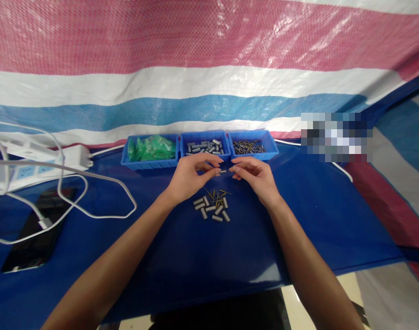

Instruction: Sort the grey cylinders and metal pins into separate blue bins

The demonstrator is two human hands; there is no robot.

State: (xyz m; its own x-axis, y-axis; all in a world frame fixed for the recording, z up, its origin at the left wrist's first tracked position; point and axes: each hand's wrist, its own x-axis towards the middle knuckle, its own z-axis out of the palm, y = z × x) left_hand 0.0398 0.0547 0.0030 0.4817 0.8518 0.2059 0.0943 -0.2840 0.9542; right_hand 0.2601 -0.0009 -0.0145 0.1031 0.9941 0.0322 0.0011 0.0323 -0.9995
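My left hand (194, 175) is closed in a pinch above the small pile on the table. A small thin light-coloured piece (223, 171) sticks out from its fingertips toward the right. Facing it, my right hand (255, 178) is pinched too; what its fingers hold, if anything, is too small to make out. Below the hands lie several grey cylindrical sleeves (210, 209) and several thin brass-coloured drill-bit-like pins (217, 199). Just behind the fingers stand a blue bin of grey sleeves (204, 135) and a blue bin of thin pins (253, 134).
A third blue bin (150, 163) on the left holds green plastic packets (155, 147). White power strips (40, 167), looping white cables (102, 216) and a black phone (37, 233) occupy the table's left side. Striped sheeting (195, 82) hangs behind; a blurred patch covers the right rear.
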